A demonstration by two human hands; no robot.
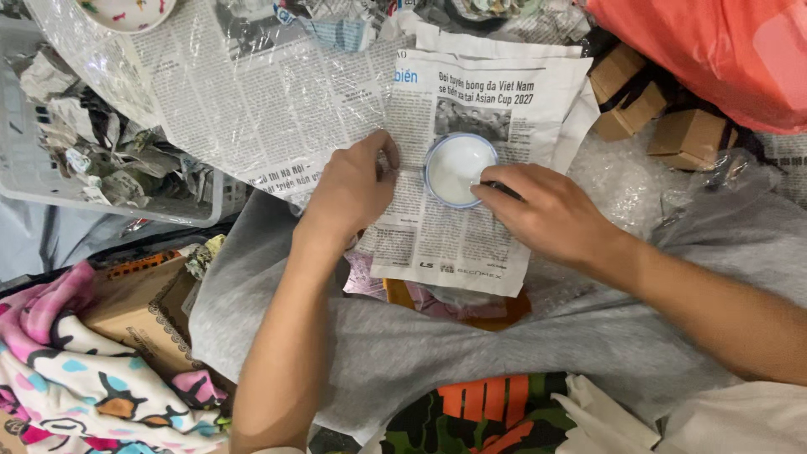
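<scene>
Left hand: I see it pressed flat and open on the newspaper sheet.
Right hand: fingers grip the small white bowl.
Surroundings: grey basket left, cardboard boxes right.

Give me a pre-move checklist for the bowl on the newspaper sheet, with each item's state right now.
1. Small white bowl sits upright on the newspaper sheet: ok.
2. Right hand touches the bowl's rim: ok.
3. Left hand rests on the sheet's left edge: ok.
4. Sheet lies flat under the bowl: ok.
5. Bowl empty: ok, inside looks plain white.
6. Bowl free of cracks: cannot tell.
</scene>
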